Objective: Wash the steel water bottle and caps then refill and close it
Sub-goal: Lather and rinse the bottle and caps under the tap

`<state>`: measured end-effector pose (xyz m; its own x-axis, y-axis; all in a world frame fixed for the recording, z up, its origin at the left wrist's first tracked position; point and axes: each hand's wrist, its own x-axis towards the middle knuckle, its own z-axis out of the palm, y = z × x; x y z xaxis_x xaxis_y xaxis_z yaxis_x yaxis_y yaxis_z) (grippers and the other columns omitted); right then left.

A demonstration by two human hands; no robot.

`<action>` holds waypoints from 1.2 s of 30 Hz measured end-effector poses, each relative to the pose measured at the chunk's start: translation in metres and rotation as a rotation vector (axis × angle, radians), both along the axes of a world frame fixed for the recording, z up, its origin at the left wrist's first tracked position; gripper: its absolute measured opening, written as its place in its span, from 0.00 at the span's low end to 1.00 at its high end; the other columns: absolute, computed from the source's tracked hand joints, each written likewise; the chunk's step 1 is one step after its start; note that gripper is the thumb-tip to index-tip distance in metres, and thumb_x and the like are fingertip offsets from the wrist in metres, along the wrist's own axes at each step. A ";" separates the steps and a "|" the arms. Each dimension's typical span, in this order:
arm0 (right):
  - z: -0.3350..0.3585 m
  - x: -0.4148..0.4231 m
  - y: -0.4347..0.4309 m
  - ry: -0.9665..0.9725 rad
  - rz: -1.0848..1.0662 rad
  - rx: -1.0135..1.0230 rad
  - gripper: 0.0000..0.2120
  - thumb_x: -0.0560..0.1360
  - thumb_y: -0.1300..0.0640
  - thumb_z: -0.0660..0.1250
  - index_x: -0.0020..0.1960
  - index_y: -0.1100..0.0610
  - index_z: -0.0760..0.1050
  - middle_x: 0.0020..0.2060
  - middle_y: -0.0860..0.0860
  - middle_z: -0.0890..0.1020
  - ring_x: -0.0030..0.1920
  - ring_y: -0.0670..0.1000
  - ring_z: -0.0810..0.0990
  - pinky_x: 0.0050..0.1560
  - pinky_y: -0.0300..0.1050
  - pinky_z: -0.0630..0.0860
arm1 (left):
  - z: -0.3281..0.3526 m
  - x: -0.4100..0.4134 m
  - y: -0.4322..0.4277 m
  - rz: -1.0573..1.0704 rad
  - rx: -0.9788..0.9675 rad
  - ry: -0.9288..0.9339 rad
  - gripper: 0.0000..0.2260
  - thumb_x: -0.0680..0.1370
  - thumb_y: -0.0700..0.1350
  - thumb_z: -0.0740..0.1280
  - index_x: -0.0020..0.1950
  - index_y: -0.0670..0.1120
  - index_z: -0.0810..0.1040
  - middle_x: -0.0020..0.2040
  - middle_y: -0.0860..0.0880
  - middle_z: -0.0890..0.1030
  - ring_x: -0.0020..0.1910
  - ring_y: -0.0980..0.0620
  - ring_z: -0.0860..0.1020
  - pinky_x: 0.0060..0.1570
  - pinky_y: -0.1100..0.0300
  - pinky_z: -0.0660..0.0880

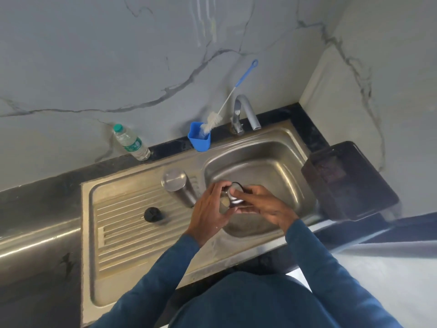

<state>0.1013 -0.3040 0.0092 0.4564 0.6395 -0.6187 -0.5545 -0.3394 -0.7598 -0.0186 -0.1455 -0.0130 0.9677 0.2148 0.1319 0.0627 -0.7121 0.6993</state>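
The steel water bottle (177, 187) stands upside down on the drainboard, just left of the basin. A black inner cap (153, 214) lies on the ridged drainboard further left. Over the basin, my left hand (210, 209) and my right hand (261, 204) both hold a steel cap with a black loop (234, 195). My left fingers curl round its left side and my right thumb presses on its top. Much of the cap is hidden by my fingers.
A steel sink (290, 181) with a tap (246, 114) at the back. A blue cup (199, 139) holds a bottle brush (227, 100). A plastic water bottle (131, 143) stands by the wall. A dark box (347, 183) sits right of the basin.
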 end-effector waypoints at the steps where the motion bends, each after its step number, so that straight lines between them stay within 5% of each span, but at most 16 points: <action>1: 0.001 0.013 -0.004 -0.005 -0.022 -0.006 0.20 0.77 0.50 0.78 0.63 0.61 0.83 0.55 0.57 0.88 0.56 0.56 0.88 0.59 0.50 0.83 | 0.003 0.015 -0.005 -0.018 -0.017 -0.003 0.26 0.79 0.54 0.75 0.72 0.47 0.72 0.66 0.50 0.78 0.60 0.54 0.79 0.61 0.56 0.79; 3: 0.000 0.038 -0.009 -0.029 -0.079 -0.022 0.21 0.75 0.52 0.80 0.63 0.62 0.83 0.54 0.58 0.88 0.54 0.55 0.88 0.57 0.48 0.84 | 0.007 0.043 -0.007 -0.089 0.008 0.052 0.32 0.78 0.50 0.76 0.78 0.43 0.67 0.72 0.46 0.75 0.68 0.50 0.76 0.69 0.58 0.73; 5: -0.001 0.060 -0.010 -0.105 -0.130 -0.062 0.24 0.72 0.56 0.82 0.64 0.62 0.81 0.52 0.57 0.89 0.50 0.54 0.89 0.54 0.45 0.83 | 0.005 0.076 -0.002 -0.153 0.114 0.141 0.42 0.77 0.44 0.77 0.84 0.38 0.56 0.82 0.39 0.63 0.81 0.45 0.64 0.79 0.60 0.57; 8: -0.006 0.094 -0.008 -0.321 -0.170 -0.194 0.30 0.66 0.59 0.86 0.64 0.56 0.78 0.52 0.49 0.86 0.48 0.45 0.85 0.41 0.29 0.78 | -0.006 0.137 0.011 -0.131 0.303 0.229 0.45 0.78 0.38 0.73 0.85 0.36 0.46 0.86 0.37 0.50 0.85 0.41 0.51 0.79 0.60 0.44; 12: -0.027 0.135 0.005 -0.656 -0.111 -0.370 0.31 0.62 0.55 0.87 0.61 0.49 0.78 0.54 0.45 0.83 0.54 0.46 0.82 0.48 0.29 0.74 | -0.013 0.215 0.033 -0.155 0.495 0.275 0.43 0.75 0.32 0.70 0.85 0.37 0.50 0.85 0.38 0.52 0.85 0.39 0.52 0.83 0.48 0.53; 17: -0.029 0.157 0.023 -0.785 -0.071 -0.410 0.33 0.64 0.57 0.85 0.66 0.51 0.78 0.56 0.47 0.84 0.58 0.49 0.82 0.63 0.47 0.79 | -0.023 0.267 0.055 -0.260 0.658 0.332 0.42 0.76 0.37 0.74 0.85 0.39 0.54 0.85 0.43 0.57 0.84 0.45 0.56 0.81 0.56 0.51; 20: -0.031 0.161 0.029 -0.776 -0.070 -0.391 0.31 0.66 0.59 0.84 0.66 0.51 0.78 0.57 0.47 0.84 0.58 0.49 0.82 0.64 0.48 0.79 | -0.025 0.280 0.058 -0.256 0.647 0.363 0.34 0.82 0.40 0.71 0.84 0.42 0.58 0.82 0.44 0.64 0.82 0.46 0.61 0.80 0.57 0.53; 24: -0.038 0.163 0.033 -0.786 -0.042 -0.335 0.31 0.65 0.60 0.84 0.66 0.52 0.78 0.56 0.47 0.85 0.57 0.48 0.82 0.59 0.41 0.79 | -0.024 0.278 0.063 -0.299 0.683 0.363 0.27 0.80 0.38 0.72 0.79 0.41 0.70 0.77 0.43 0.73 0.79 0.44 0.69 0.80 0.55 0.59; 27: -0.039 0.161 0.037 -0.793 -0.041 -0.320 0.30 0.66 0.60 0.84 0.65 0.54 0.78 0.54 0.47 0.84 0.55 0.48 0.82 0.47 0.23 0.70 | -0.039 0.272 0.077 -0.386 0.798 0.274 0.31 0.58 0.35 0.86 0.61 0.41 0.85 0.59 0.44 0.85 0.60 0.44 0.84 0.66 0.53 0.78; 29: -0.034 0.160 0.039 -0.799 -0.068 -0.318 0.30 0.65 0.60 0.84 0.65 0.55 0.78 0.53 0.48 0.84 0.53 0.48 0.82 0.41 0.21 0.69 | -0.046 0.265 0.083 -0.376 0.799 0.246 0.33 0.55 0.34 0.86 0.59 0.42 0.86 0.58 0.46 0.85 0.57 0.45 0.85 0.62 0.54 0.80; 33: -0.033 0.161 0.043 -0.808 -0.144 -0.287 0.29 0.64 0.60 0.85 0.61 0.57 0.78 0.48 0.48 0.83 0.45 0.46 0.82 0.38 0.23 0.73 | -0.051 0.261 0.088 -0.351 0.767 0.274 0.35 0.57 0.37 0.84 0.64 0.43 0.84 0.63 0.47 0.83 0.63 0.46 0.83 0.58 0.55 0.81; 36: -0.035 0.157 0.041 -0.814 -0.093 -0.312 0.31 0.64 0.61 0.85 0.64 0.56 0.79 0.49 0.48 0.82 0.47 0.48 0.81 0.42 0.26 0.73 | -0.051 0.259 0.084 -0.263 0.663 0.338 0.41 0.61 0.36 0.81 0.75 0.41 0.75 0.75 0.44 0.76 0.75 0.43 0.73 0.68 0.49 0.76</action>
<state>0.2579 -0.2627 -0.0260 0.8740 0.4338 -0.2189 0.0836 -0.5780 -0.8117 0.2407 -0.0612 -0.0644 0.9863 -0.0476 -0.1579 -0.0325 -0.9948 0.0967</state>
